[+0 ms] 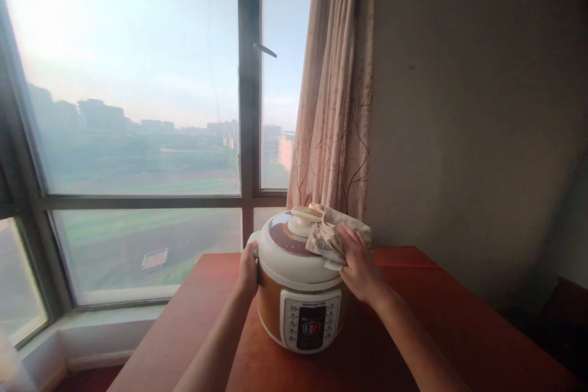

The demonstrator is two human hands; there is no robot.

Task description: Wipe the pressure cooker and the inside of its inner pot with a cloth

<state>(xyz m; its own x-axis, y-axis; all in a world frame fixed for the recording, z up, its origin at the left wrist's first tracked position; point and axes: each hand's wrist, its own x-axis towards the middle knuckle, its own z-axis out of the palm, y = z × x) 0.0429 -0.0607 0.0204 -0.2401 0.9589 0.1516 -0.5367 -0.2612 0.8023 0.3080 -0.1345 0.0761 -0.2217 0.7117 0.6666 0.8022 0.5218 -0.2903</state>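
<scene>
An electric pressure cooker [271, 306] with a white lid and a gold-brown body stands upright on the red-brown table. Its control panel [310, 322] faces me. My left hand [248, 269] is closed around the handle on the cooker's left side; the fingertips are partly hidden. With my right hand [357, 262] I press a crumpled, patterned cloth [328, 237] against the right side of the lid. The cloth touches the white lid knob [303, 220] and hangs over the lid's right edge.
The wooden table [404, 331] extends to both sides of the cooker. Behind it hang a beige curtain [335, 104] and a large window [138, 104] with a dark frame. A plain wall [459, 135] rises at the right, with a low windowsill [114, 321] at the left.
</scene>
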